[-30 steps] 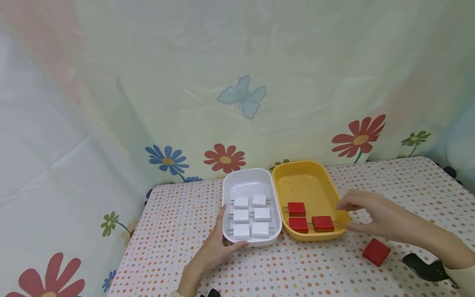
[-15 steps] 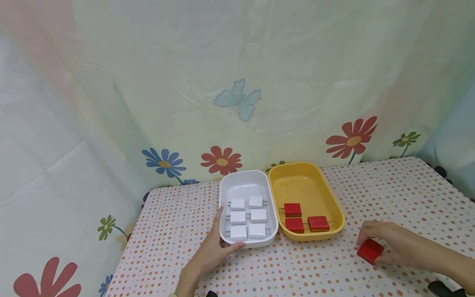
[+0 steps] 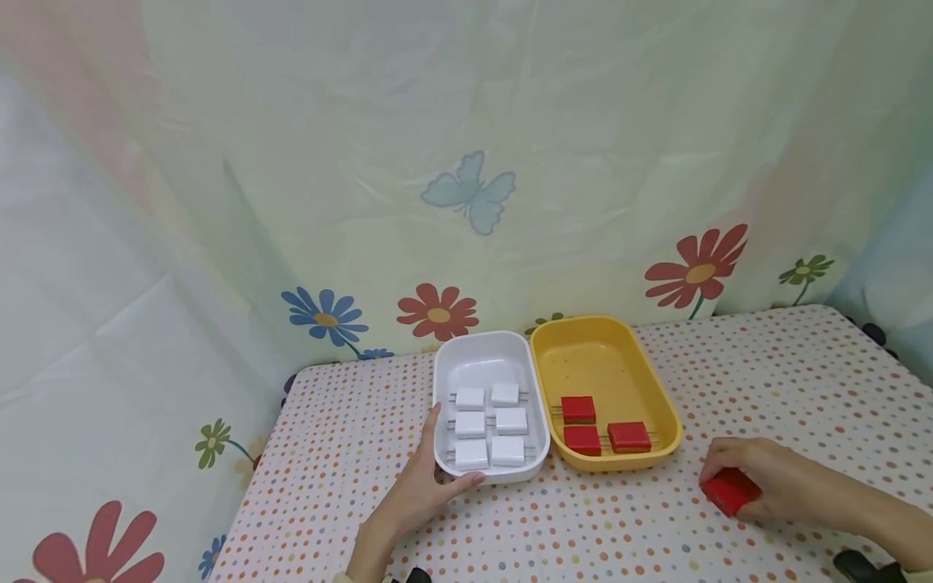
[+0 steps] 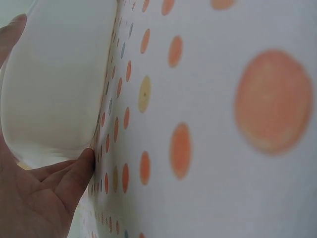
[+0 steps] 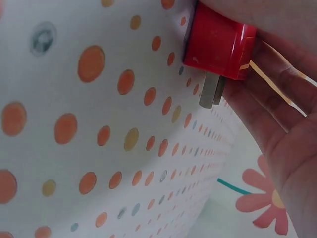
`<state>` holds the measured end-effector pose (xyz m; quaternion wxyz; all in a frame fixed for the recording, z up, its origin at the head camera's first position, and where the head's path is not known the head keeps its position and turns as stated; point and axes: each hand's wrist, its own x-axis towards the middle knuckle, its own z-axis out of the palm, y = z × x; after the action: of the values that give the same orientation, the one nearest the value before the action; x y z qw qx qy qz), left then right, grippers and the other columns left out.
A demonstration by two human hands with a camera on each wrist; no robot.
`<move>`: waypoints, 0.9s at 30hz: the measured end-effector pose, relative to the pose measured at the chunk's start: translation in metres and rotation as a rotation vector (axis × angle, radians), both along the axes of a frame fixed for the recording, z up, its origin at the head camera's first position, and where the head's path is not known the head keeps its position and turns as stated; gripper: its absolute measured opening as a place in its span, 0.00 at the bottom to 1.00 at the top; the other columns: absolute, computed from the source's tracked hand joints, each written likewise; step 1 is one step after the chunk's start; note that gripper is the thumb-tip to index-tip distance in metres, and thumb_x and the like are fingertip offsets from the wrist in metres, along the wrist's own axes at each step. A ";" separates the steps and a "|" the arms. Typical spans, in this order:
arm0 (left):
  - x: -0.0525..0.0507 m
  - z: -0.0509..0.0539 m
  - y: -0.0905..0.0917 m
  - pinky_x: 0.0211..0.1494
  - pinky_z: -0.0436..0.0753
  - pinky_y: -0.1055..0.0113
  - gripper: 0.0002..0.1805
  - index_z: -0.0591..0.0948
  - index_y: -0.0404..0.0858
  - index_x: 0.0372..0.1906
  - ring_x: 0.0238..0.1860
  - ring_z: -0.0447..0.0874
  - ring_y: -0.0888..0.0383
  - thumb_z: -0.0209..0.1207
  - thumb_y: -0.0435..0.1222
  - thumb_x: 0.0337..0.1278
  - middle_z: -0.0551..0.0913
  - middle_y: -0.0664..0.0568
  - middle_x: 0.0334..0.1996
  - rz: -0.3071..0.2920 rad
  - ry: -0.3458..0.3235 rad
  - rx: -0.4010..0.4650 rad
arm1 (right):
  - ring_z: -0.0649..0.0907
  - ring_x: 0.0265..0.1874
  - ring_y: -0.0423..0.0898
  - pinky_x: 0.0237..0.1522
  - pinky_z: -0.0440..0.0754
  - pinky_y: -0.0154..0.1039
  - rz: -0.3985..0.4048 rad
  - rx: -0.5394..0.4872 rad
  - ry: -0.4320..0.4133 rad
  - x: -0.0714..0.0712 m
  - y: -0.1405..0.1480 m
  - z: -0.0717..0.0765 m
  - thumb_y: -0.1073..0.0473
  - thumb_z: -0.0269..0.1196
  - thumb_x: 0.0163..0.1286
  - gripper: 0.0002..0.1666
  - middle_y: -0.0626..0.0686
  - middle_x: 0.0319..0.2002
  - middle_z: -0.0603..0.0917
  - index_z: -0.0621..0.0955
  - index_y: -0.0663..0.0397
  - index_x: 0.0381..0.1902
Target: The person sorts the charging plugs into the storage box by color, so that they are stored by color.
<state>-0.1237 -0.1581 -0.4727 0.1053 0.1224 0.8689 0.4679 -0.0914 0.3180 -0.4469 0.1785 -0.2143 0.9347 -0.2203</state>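
My left hand (image 3: 415, 491) holds the near left corner of a white tray (image 3: 487, 346), its thumb at the front rim and its fingers along the left side. In the left wrist view the tray's pale outer wall (image 4: 54, 84) lies between thumb and fingers. Several white plug adapters (image 3: 470, 424) lie in that tray in two columns. Right of the yellow tray, my right hand (image 3: 783, 486) grips a red plug adapter (image 3: 729, 491) close to the tablecloth. Flat metal prongs (image 5: 210, 90) stick out of it in the right wrist view.
A yellow tray (image 3: 594, 352) stands right beside the white one, with three red plug adapters (image 3: 629, 437) in its near half. A dotted cloth (image 3: 598, 534) covers the table. Behind it hangs a flowered curtain (image 3: 583, 178).
My right hand has gone from the yellow tray's right rim to the loose red plug adapter, gripped it and tilted it a little. The left hand stays at the white tray.
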 end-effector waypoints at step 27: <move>0.000 -0.002 -0.002 0.78 0.56 0.38 0.66 0.37 0.56 0.86 0.80 0.58 0.45 0.74 0.55 0.58 0.56 0.46 0.83 -0.012 0.037 0.009 | 0.81 0.41 0.39 0.38 0.88 0.35 0.019 -0.137 0.335 -0.021 -0.005 0.057 0.58 0.85 0.49 0.29 0.47 0.46 0.86 0.88 0.51 0.51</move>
<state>-0.1237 -0.1602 -0.4751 0.0915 0.1369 0.8677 0.4690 -0.1119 0.3133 -0.3898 0.0070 -0.2685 0.9321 -0.2431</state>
